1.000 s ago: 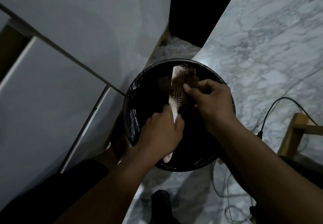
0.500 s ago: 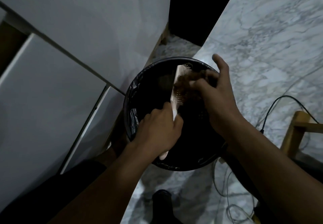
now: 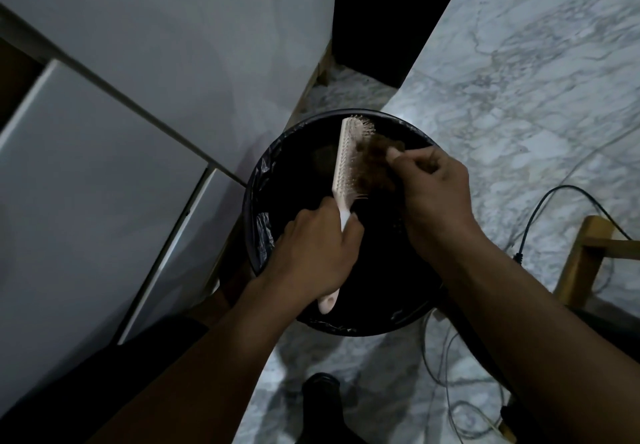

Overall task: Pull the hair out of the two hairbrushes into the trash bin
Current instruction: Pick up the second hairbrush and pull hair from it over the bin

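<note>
A pale pink hairbrush (image 3: 344, 163) is held over a round black trash bin (image 3: 256, 208) lined with a dark bag. My left hand (image 3: 311, 253) grips its handle, the handle's end poking out below my fist. The bristles face right and carry a clump of brown hair (image 3: 375, 163). My right hand (image 3: 433, 187) is at the clump, with thumb and fingers pinched on the hair beside the bristles. Only one brush is in view.
White cabinet doors (image 3: 104, 184) stand to the left of the bin. Marble floor (image 3: 519, 80) spreads to the right, with a black cable (image 3: 540, 208) and a wooden frame leg (image 3: 581, 256). A dark shoe (image 3: 322, 405) is below the bin.
My right hand, which half a second ago had its fingers spread over the brush head, has closed on the hair clump. The brush has stayed over the bin.
</note>
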